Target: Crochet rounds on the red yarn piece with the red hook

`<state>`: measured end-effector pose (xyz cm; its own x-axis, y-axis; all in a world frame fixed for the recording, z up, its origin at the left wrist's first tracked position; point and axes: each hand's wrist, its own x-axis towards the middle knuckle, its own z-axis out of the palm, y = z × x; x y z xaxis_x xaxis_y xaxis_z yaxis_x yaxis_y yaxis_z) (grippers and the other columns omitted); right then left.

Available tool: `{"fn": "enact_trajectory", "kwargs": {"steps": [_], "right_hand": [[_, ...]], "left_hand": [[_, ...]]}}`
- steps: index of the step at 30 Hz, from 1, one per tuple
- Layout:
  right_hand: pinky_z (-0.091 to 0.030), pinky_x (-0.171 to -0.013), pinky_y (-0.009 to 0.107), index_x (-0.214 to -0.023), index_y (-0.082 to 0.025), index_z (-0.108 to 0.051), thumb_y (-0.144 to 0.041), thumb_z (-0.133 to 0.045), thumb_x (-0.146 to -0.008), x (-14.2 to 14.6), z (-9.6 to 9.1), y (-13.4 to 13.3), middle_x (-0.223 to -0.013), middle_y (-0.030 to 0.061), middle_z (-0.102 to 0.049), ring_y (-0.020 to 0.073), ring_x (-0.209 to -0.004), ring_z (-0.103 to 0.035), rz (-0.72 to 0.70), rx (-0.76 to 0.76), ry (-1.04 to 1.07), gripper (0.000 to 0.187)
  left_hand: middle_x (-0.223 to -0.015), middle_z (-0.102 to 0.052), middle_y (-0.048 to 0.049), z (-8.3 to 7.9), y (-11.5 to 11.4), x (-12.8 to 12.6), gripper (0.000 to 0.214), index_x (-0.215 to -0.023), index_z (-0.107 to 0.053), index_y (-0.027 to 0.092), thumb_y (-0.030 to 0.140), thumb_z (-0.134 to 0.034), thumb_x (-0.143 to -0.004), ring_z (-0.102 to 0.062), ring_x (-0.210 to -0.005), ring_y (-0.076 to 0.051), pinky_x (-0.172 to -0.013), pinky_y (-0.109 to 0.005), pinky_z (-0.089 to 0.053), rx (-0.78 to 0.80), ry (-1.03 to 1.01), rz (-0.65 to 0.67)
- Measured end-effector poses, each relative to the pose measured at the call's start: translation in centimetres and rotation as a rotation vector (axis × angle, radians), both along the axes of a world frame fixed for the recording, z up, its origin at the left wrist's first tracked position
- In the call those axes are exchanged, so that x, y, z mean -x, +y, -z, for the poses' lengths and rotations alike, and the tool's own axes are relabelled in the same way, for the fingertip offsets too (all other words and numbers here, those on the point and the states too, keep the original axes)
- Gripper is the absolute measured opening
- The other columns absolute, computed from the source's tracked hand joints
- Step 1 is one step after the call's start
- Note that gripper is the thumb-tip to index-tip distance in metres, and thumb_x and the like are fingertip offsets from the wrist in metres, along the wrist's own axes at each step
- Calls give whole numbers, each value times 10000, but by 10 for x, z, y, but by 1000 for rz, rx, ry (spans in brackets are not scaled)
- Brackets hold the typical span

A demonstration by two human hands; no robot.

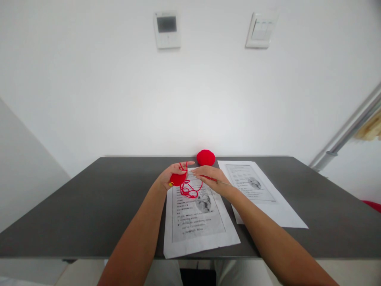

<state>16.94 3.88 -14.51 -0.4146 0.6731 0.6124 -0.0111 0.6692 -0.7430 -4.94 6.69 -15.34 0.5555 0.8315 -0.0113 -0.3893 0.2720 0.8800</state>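
My left hand is closed on a small red crochet piece, with red yarn running over its fingers. A small yellow marker shows at the lower left of the piece. In my right hand is a crochet hook with a red grip, its thin tip meeting the work at my left fingers. Loose loops of red yarn hang below the piece, over a printed sheet. Just behind my hands sits a red ball of yarn.
A second printed sheet lies to the right on the dark grey table. The table meets a white wall at the back, where a control panel and a light switch are mounted. A grey pipe runs at the far right.
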Motion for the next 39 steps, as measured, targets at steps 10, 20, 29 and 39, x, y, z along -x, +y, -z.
{"fn": "enact_trajectory", "kwargs": {"steps": [10,20,29,39], "right_hand": [[-584,-844,378,-891,-226,-761,-401,-662,-874,6,8,2,-892,51,-785,212,-873,-741,56,165,87,202],[-557,-894,382,-851,-214,-770,-402,-731,-809,-1,0,0,-916,59,-787,221,-920,-732,-14,237,57,197],[-605,-755,357,-744,-197,-731,-454,-789,-721,1,1,4,-759,40,-779,201,-726,-736,-53,410,223,264],[-616,-771,382,-807,-213,-713,-465,-742,-770,11,9,5,-781,33,-774,207,-720,-744,6,420,340,256]], "left_hand": [[-605,-653,-23,1,2,2,475,-1054,-710,84,88,-757,-581,-521,-493,-85,-500,-208,-316,5,26,56],[-671,-697,-43,3,1,0,452,-990,-737,98,95,-743,-538,-543,-510,-90,-523,-212,-355,8,17,34],[-659,-683,-30,1,-2,-2,489,-1008,-740,112,114,-805,-523,-559,-522,-103,-540,-224,-373,-15,84,6],[-654,-658,4,-2,-4,-9,484,-982,-737,132,170,-866,-517,-519,-525,-79,-535,-218,-340,-36,119,-105]]}}
